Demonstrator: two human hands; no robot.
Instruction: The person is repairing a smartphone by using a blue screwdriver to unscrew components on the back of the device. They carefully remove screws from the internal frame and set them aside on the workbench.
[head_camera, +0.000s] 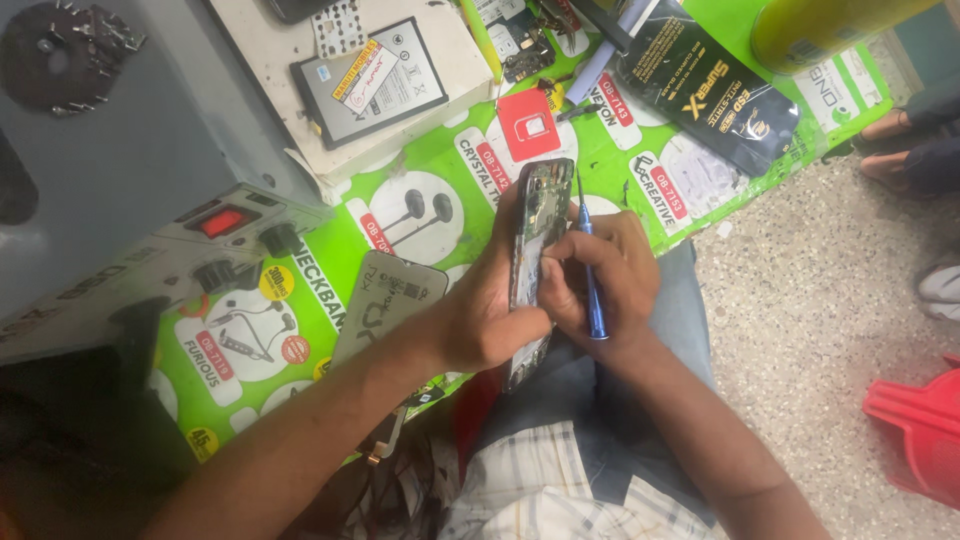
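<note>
Nearest the lens, a checked shirt front (540, 495) and two bare forearms rise toward the middle of the view. The left hand (490, 310) is wrapped around an opened dark smartphone with its back cover off (537, 240), gripping it along its lower half and holding it nearly upright above the lap, at the edge of a bright green printed mat (440, 180). The right hand (605, 285) is pinched narrow around a slim blue-handled screwdriver (590, 270), its thin metal tip pointing up beside the phone's right edge; whether the tip touches the phone cannot be told. On the mat just left of the left wrist lies a grey phone back panel (385, 305). Farther off sit a flat grey battery with a white label (370, 80) on a white board, a red card (528, 125) and a black foil pouch (705, 95). A grey box with a red switch (215, 225) stands at the left. A red plastic stool (920, 425) stands on the speckled floor at right.
</note>
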